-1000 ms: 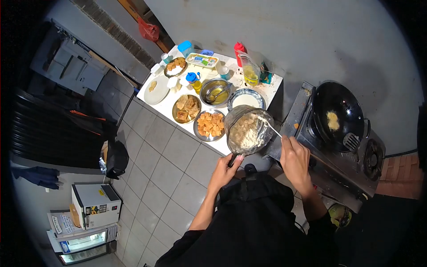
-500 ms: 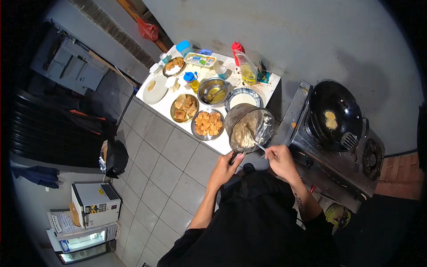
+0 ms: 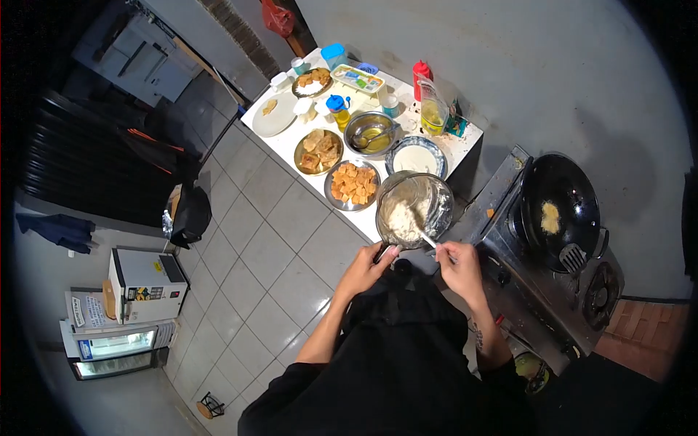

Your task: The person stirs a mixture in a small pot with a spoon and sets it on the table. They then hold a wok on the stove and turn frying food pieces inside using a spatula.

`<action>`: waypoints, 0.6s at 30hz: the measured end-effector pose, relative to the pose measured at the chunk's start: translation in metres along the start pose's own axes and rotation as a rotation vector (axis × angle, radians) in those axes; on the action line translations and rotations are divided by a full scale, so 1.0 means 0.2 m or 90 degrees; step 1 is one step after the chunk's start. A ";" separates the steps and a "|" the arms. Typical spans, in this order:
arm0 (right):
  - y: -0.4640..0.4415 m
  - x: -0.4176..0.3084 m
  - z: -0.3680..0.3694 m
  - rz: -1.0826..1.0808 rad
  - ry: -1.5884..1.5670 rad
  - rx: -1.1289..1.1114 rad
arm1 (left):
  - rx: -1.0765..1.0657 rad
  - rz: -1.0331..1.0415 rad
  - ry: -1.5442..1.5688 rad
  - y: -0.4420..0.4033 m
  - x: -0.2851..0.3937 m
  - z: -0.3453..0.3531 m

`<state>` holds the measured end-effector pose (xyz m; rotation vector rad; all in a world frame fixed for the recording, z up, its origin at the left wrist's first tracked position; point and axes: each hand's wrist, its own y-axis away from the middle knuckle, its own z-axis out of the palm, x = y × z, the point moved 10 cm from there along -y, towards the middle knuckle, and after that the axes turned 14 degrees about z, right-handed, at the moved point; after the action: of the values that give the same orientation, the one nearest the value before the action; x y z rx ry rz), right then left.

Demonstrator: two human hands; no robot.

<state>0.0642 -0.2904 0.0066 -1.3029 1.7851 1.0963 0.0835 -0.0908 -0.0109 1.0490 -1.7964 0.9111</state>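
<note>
The pot (image 3: 392, 195) is held up in front of the person's body, just off the near edge of the white table (image 3: 256, 118), its mouth tipped so that the inside shows. A pale, lumpy mixture (image 3: 400, 221) lies toward its lower left, with smears up the opposite wall. The left hand (image 3: 362, 272) is closed around the pot's dark handle, thumb on top; the right hand (image 3: 459, 272) pinches a slim, light-coloured utensil (image 3: 427, 237) in a narrow grip, its far end down in the mixture. Stirring or scraping looks like the step in hand — a judgement from the utensil's place and the streaked wall. Another stroke would call for a firm left-hand hold against the push, and a reach to the residue on the wall. Just beyond the pot sits a patterned plate (image 3: 391, 158) of white liquid (image 3: 416, 159); beside it are a metal plate (image 3: 329, 190) of orange-brown cubes (image 3: 352, 183) and a dish of fried pieces (image 3: 320, 150). To the right, on the stove (image 3: 534, 291), the wok (image 3: 563, 178) holds a golden piece (image 3: 550, 217) — the slotted spatula (image 3: 573, 257) rests near it, untouched by either hand.
</note>
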 end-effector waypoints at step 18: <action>-0.08 0.25 0.40 0.078 -0.008 0.010 | -0.082 -0.074 0.108 0.12 -0.40 -0.03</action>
<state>0.0673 -0.2411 -0.0741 -1.1883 1.8817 1.1508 0.0877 -0.0536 -0.0865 0.9537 -1.6143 0.7797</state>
